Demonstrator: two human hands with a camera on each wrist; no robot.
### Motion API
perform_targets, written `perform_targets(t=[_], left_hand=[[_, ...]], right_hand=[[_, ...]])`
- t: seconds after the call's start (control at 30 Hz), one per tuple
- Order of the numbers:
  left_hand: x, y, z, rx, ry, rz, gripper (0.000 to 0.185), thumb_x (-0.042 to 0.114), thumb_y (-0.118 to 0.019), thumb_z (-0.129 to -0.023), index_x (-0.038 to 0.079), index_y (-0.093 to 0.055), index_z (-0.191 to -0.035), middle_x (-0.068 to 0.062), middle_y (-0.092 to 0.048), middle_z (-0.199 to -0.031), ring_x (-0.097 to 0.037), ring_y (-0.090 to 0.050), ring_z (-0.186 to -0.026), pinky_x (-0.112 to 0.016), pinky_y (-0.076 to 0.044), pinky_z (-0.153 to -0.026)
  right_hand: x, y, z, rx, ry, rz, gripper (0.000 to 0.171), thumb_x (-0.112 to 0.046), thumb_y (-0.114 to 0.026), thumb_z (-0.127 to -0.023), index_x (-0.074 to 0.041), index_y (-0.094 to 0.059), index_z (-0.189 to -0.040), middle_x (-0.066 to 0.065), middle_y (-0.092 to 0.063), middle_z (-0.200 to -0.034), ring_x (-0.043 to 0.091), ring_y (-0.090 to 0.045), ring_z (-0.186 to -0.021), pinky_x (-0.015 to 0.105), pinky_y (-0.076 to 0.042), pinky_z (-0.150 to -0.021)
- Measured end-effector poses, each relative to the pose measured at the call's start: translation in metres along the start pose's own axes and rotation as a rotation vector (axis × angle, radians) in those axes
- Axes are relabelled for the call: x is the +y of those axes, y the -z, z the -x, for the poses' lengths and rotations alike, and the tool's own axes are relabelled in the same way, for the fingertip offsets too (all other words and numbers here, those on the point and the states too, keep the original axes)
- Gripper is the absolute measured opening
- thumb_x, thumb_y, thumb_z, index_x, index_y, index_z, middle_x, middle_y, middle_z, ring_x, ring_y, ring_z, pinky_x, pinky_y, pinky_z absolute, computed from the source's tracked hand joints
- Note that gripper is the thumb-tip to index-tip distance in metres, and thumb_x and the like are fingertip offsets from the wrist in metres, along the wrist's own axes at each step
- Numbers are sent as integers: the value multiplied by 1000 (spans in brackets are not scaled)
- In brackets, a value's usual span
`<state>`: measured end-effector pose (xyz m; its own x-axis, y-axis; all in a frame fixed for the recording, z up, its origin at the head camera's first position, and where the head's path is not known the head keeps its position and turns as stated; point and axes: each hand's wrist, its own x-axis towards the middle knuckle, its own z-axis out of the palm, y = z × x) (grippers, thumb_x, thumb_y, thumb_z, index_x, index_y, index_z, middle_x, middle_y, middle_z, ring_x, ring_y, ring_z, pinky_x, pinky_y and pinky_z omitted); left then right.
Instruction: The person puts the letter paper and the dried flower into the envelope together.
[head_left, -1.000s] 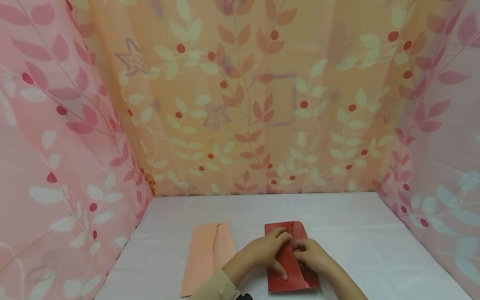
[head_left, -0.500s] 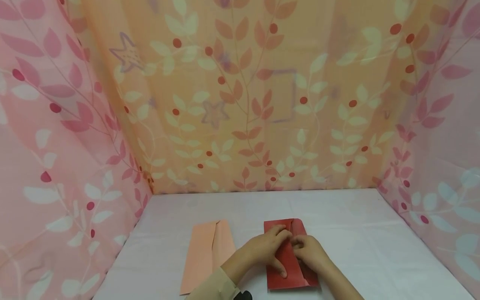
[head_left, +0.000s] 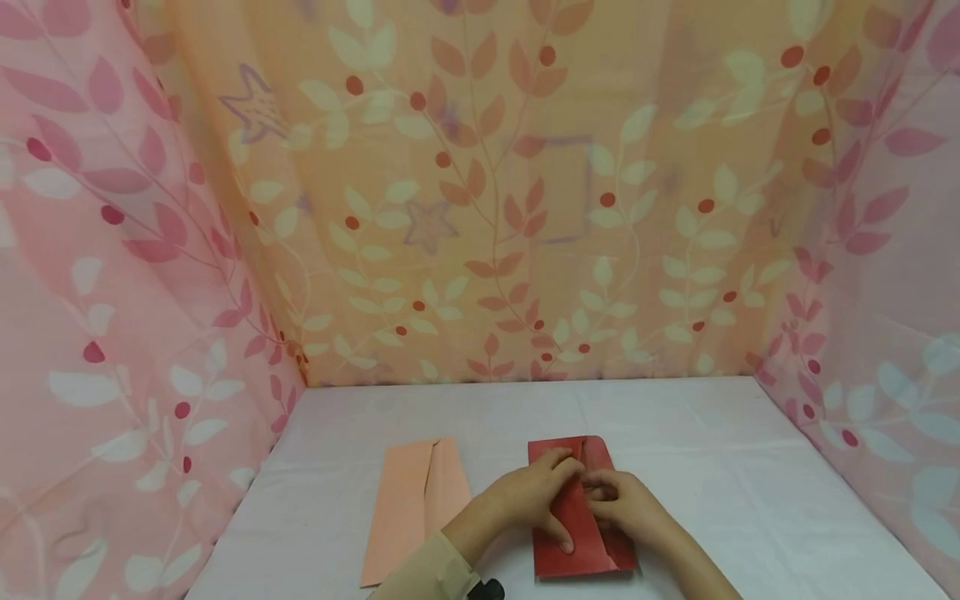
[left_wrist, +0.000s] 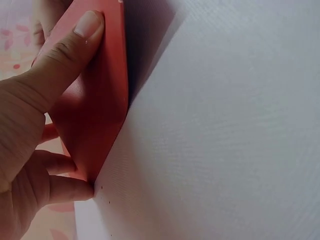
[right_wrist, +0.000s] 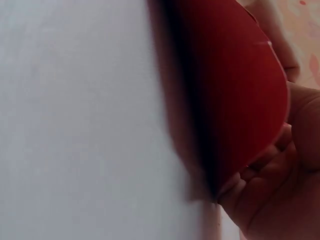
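A red envelope (head_left: 581, 550) lies on the white table, its long flap unfolded along the right side. My left hand (head_left: 528, 498) holds the envelope's body from the left. In the left wrist view, the thumb (left_wrist: 75, 45) presses on the red paper (left_wrist: 95, 110) while the other fingers bear on its edge, and the paper bows up. At the opening beside the flap, my right hand (head_left: 628, 504) grips with curled fingers, some hidden behind the paper. The right wrist view shows the red flap (right_wrist: 240, 95) standing in front of the palm (right_wrist: 275, 205).
Left of the red envelope lies a peach envelope (head_left: 401, 500), partly covered by my left sleeve (head_left: 435, 571). Leaf-patterned curtains (head_left: 480, 208) surround the white tabletop (head_left: 712, 467) at the back and both sides.
The view has tilted down slightly since the first frame. Both hands stay at the red envelope, with only a small shift of the right hand at the opening.
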<state>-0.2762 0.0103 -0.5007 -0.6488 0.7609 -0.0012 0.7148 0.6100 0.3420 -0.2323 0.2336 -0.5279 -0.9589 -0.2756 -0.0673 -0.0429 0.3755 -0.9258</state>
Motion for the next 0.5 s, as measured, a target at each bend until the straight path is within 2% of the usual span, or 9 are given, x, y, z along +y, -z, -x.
perform_targets(t=[0.27, 0.5], left_hand=[[2, 1, -2, -22, 11, -18, 98, 64, -91, -60, 39, -44, -142, 1, -34, -161, -15, -44, -142, -34, -53, -98], [4, 1, -8, -68, 48, -61, 102, 66, -90, -59, 44, -42, -145, 3, -34, -161, -20, -39, -147, -42, -53, -99]], right_hand=[[-1, 12, 13, 62, -59, 38, 47, -26, -80, -90, 3, -66, -124, 7, -75, -93, 20, -68, -78, 33, -56, -61], [-1, 18, 20, 147, -45, 178, 40, -22, -79, -89, 1, -69, -120, 3, -73, -89, 15, -66, -78, 28, -53, -62]])
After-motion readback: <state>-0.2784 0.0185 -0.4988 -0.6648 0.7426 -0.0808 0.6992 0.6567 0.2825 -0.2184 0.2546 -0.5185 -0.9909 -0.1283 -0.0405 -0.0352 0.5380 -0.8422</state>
